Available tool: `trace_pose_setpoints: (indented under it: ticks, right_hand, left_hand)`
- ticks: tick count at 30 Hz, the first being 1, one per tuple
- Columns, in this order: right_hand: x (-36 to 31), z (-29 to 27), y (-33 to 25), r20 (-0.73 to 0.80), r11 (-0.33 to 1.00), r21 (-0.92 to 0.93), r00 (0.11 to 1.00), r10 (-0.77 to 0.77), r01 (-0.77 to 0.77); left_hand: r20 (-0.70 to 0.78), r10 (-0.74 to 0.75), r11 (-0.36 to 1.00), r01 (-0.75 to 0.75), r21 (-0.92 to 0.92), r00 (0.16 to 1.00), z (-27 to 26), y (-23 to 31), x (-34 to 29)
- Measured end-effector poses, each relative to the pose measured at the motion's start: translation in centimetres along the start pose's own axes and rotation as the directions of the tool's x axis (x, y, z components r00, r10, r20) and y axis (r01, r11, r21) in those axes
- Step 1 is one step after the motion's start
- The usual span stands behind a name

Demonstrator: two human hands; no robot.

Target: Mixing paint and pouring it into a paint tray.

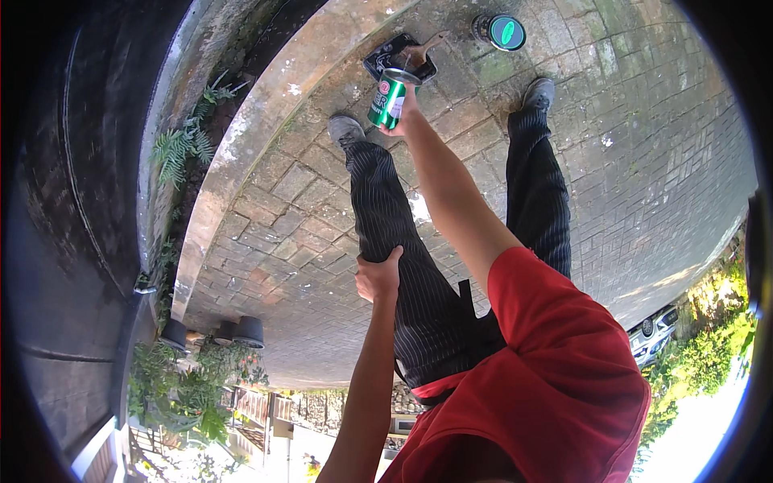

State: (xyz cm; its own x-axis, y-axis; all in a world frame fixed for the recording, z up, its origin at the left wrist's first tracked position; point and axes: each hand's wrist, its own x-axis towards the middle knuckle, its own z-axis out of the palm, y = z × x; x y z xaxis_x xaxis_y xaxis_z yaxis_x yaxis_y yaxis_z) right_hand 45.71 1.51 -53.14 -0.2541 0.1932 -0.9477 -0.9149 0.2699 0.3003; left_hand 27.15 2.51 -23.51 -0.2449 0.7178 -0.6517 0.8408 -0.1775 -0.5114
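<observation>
My right hand (408, 111) is wrapped round a green paint can (386, 105) with a shiny metal rim. The can's rim end points away from me, over the near edge of a black paint tray (374, 64). Whether anything flows from the can is hidden. Across the tray lies a paintbrush (415, 56), its wooden handle sticking out at the far right. My left hand (378, 276) is closed round my left trouser leg (378, 209) near the knee. To the right of the tray, a round tin (506, 34) shows a green and dark top.
Brick paving (459, 105) spreads under my feet. A curved concrete kerb (241, 129) runs along the left, with ferns (183, 151) behind it. Dark plant pots (249, 332) stand at the lower left. A parked car (654, 334) shows at the lower right.
</observation>
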Motion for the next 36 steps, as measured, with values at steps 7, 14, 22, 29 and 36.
trace_pose_setpoints:
  ticks: [7, 14, 22, 29, 36]
  right_hand:
    - [0.4, -1.3, -2.1, 0.055, 0.997, -0.027, 0.996, 0.069, -0.068]
    - [1.3, -3.1, -1.4, 0.020, 0.979, -0.065, 0.980, 0.196, -0.194]
    - [1.6, -9.0, 0.6, -0.111, 0.923, -0.083, 0.917, -0.384, 0.377]
    - [0.2, -16.0, -7.1, -0.229, 0.758, -0.140, 0.724, -0.651, 0.637]
    - [1.4, -19.2, -15.7, 0.020, 0.737, -0.109, 0.743, -0.669, 0.667]
  left_hand:
    - [0.017, 0.019, 1.000, -0.018, -0.007, 1.000, -0.3, 0.8, -0.2]
    - [0.031, 0.026, 1.000, -0.026, 0.000, 0.999, -0.7, 1.0, -0.4]
    - [0.043, 0.031, 0.999, -0.030, -0.018, 0.999, -0.6, 1.1, -0.9]
    - [-0.310, 0.400, 0.839, -0.481, -0.256, 0.862, 1.7, 2.7, 2.7]
    - [-0.177, 0.582, 0.578, -0.557, -0.597, 0.793, 6.4, 16.8, 19.0]
